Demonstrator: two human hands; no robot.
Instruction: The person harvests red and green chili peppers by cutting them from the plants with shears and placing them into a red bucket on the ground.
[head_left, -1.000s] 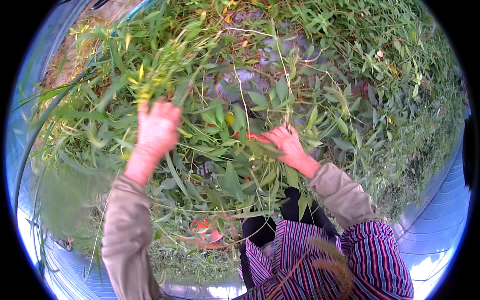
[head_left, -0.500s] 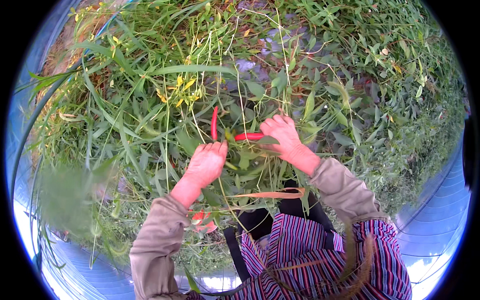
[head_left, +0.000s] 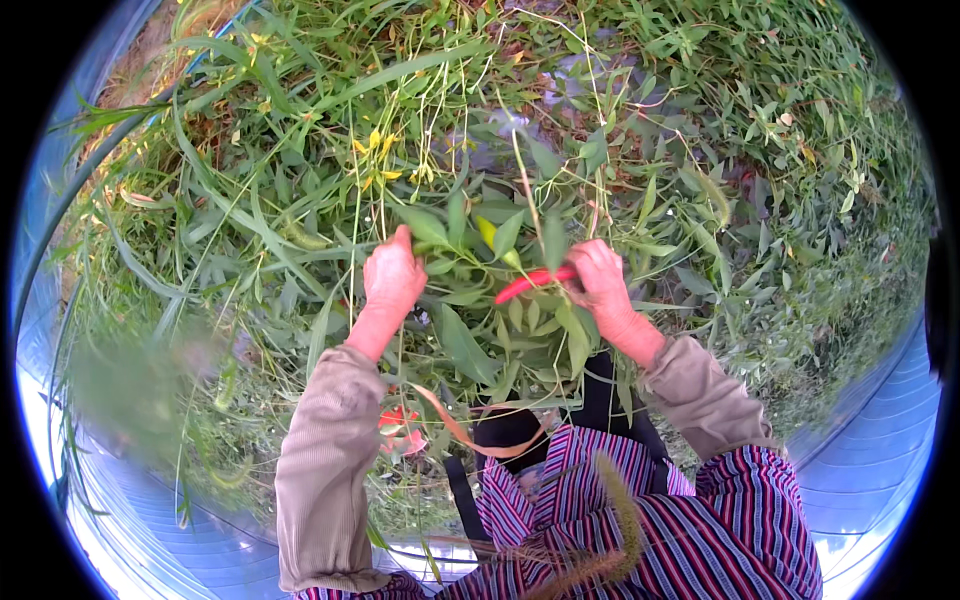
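My right hand (head_left: 602, 285) is closed around one end of a red chili pepper (head_left: 525, 286), whose tip points left among the leaves. My left hand (head_left: 394, 275) is curled beside a leafy chili plant (head_left: 465, 345). What its fingers hold, if anything, is hidden. Between the hands, a yellow-green chili pepper (head_left: 487, 232) shows among the plant's leaves. Thin stems cross in front of the red pepper near my right fingers.
Tangled weeds and long grass blades (head_left: 400, 75) spread all around. Yellow leaves (head_left: 375, 158) stand beyond my left hand. A red and pink object (head_left: 402, 430) lies near my left forearm. A dark hose (head_left: 70, 215) curves along the left. A dry brown leaf (head_left: 445, 415) hangs before my striped clothing.
My left hand has moved left and up, away from the right hand. The upright red chili pepper beside it no longer shows. My right hand has shifted slightly right and down with its pepper.
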